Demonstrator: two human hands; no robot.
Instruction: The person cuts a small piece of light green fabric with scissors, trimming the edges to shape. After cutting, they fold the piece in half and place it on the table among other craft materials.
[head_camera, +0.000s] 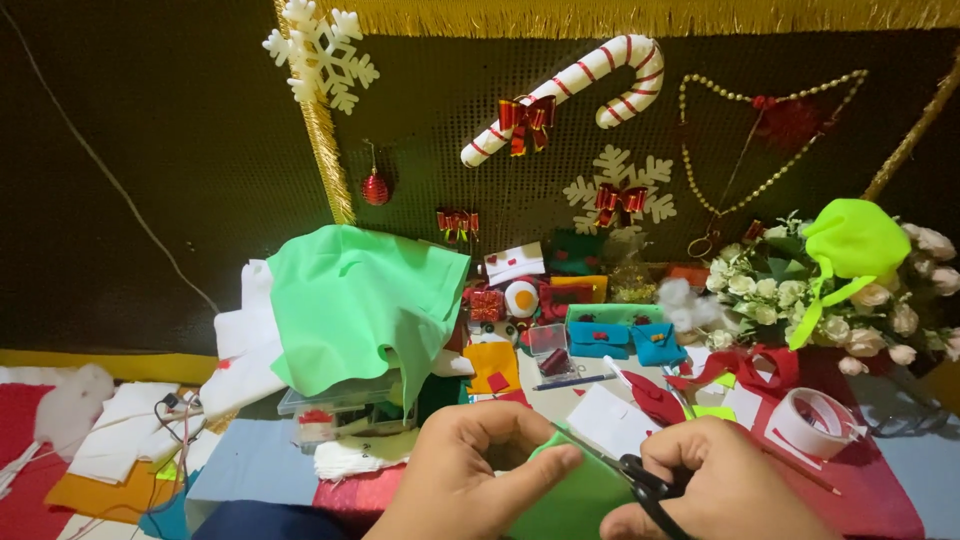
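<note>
Bottom centre, left hand (470, 470) curled, thumb and fingers pinching green felt (575, 500), which sits low between both hands. Right hand (715, 480) closed round black scissors (650, 485), blades at felt's top edge. Best to keep felt taut, cut in short snips, thumb off the blade line. Tape roll (815, 420) lies right, well apart

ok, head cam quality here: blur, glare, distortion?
Head view: left hand, right hand and green felt piece are lit and fairly sharp at the bottom edge; left backdrop is dark; tape roll shows mild glare; wide-angle bending at the edges.
</note>
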